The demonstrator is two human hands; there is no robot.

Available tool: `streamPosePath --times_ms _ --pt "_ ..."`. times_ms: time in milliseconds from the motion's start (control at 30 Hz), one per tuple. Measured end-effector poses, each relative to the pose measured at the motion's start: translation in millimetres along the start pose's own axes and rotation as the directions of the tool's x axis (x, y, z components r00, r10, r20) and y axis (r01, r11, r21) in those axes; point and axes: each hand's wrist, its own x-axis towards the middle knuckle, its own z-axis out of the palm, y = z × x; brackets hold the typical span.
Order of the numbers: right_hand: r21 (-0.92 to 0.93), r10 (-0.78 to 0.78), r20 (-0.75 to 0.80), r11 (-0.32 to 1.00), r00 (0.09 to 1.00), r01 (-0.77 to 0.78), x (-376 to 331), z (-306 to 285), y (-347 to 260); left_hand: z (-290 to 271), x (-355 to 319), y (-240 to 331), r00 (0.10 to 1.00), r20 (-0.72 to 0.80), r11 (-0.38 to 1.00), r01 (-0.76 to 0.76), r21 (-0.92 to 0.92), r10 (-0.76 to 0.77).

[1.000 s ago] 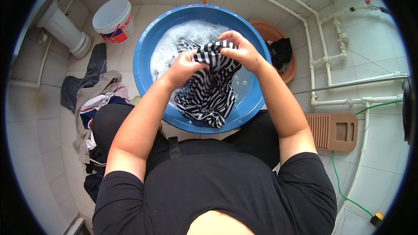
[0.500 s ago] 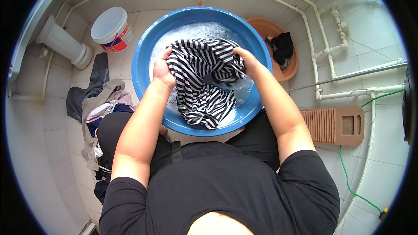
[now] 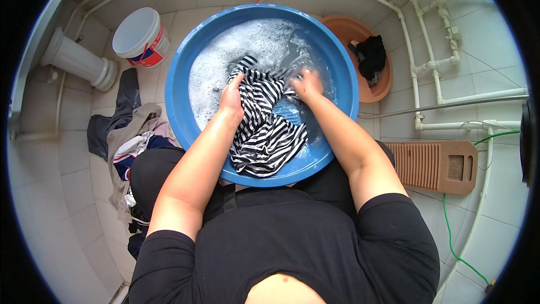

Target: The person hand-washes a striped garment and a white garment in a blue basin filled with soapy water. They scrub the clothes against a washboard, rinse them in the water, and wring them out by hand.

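A black-and-white striped garment (image 3: 264, 141) lies bunched in the blue basin (image 3: 175, 87) of sudsy water, its lower part up against the near inner wall. My left hand (image 3: 232, 98) is closed on the cloth's left edge, thumb on top. Over at the right edge of the cloth, low in the water, my right hand (image 3: 308, 85) has its fingers curled round a fold; they are slightly blurred. White foam (image 3: 214, 59) covers the water mostly on the left and far side.
A white bucket (image 3: 136, 31) stands far left, and a clothes pile (image 3: 126, 129) lies on the floor at left. An orange basin (image 3: 382, 87) holding dark cloth (image 3: 371, 59) is far right. A brown washboard (image 3: 413, 166), white pipes (image 3: 424, 95) and a green hose (image 3: 450, 233) are at right.
Both hands have come down with the striped garment, which was held spread and raised and now lies lower and narrower in the water. My right hand has moved slightly left and nearer.
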Motion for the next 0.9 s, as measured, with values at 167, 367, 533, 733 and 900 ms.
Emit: streamPosePath --times_ms 167,367,533,733,900 --pt "0.449 -0.476 -0.213 0.728 0.853 0.518 -28 5 -65 13 -7 6 0.984 0.172 0.998 0.043 -0.049 -0.034" --pt "0.394 -0.823 -0.159 0.453 0.545 0.8 -110 -9 -135 1 -13 18 0.899 0.251 0.924 0.381 -0.037 -0.36" --pt "0.189 -0.885 -0.212 0.378 0.414 0.906 -111 -12 -132 -21 1 -3 0.983 0.185 0.974 -0.035 0.225 -0.008" --pt "0.067 -0.463 -0.281 0.864 0.841 0.499 -49 -7 -97 19 -30 -10 0.995 -0.066 0.991 0.083 0.102 -0.076" --pt "-0.014 -0.279 -0.361 0.956 0.89 0.294 -1 -15 -32 19 -24 2 0.987 -0.076 0.897 -0.097 0.43 0.143"
